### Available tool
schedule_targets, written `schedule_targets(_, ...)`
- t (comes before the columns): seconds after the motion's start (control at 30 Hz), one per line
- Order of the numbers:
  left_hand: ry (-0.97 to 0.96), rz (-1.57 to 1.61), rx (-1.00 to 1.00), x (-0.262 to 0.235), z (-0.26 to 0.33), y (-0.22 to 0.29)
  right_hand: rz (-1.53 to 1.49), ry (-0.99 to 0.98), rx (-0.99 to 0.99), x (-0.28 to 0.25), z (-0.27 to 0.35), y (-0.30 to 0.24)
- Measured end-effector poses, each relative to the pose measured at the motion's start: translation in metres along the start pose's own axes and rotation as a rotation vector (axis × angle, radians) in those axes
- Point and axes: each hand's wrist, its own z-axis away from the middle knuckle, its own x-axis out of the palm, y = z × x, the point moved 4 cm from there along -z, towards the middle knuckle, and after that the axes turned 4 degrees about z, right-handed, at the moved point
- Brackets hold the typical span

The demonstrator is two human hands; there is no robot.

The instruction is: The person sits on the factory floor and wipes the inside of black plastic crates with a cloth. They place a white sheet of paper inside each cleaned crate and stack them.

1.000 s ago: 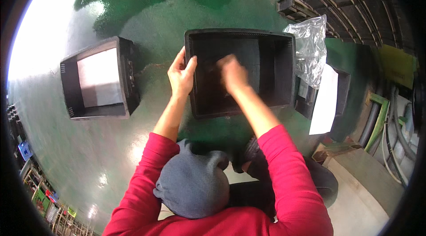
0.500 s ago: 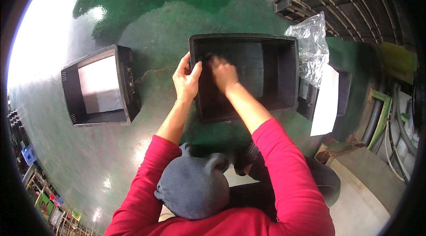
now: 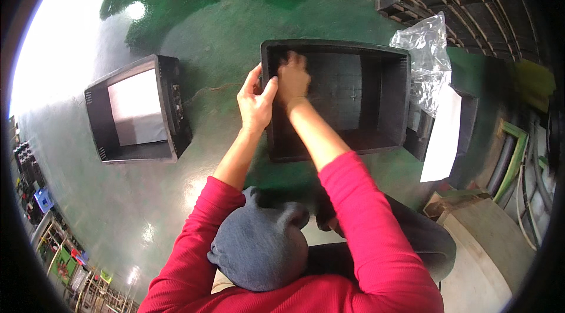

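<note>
A black plastic crate (image 3: pixel 335 151) stands in front of me with its open top facing up. My left hand (image 3: pixel 256 104) grips its left wall, thumb at the rim and fingers around the outside. Inside the crate, near the far left corner, is my right hand (image 3: pixel 294 80), its fingers smeared by motion. Whether it holds anything does not show.
To the left, another black crate (image 3: pixel 170 110) has a white sheet (image 3: pixel 138 107) inside. On the right, a clear plastic bag (image 3: pixel 426 57) and a white sheet of paper (image 3: pixel 441 136) lie over another dark crate (image 3: pixel 468 124). Black crates (image 3: pixel 465 1) are stacked at far right.
My right hand has moved farther toward the crate's far left corner. The left hand keeps its hold on the wall. The whole view has shifted slightly.
</note>
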Motion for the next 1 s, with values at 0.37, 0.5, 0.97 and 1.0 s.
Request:
schedule_targets(0.37, 0.037, -0.042, 0.012, -0.005, -0.006, 0.004, 0.060, -0.790, -0.635, -0.026, 0.088, 0.034)
schedule_targets(0.5, 0.047, -0.094, 0.000, -0.009, -0.005, 0.007, 0.077, -0.555, -0.515, -0.063, 0.017, 0.131)
schedule_targets(0.97, 0.023, -0.061, -0.031, -0.011, -0.004, 0.004, -0.075, -0.639, -0.555, -0.052, 0.054, 0.105)
schedule_targets(1.0, 0.032, -0.143, -0.004, -0.011, -0.003, 0.007, 0.095, -0.635, -0.452, -0.060, 0.043, 0.135)
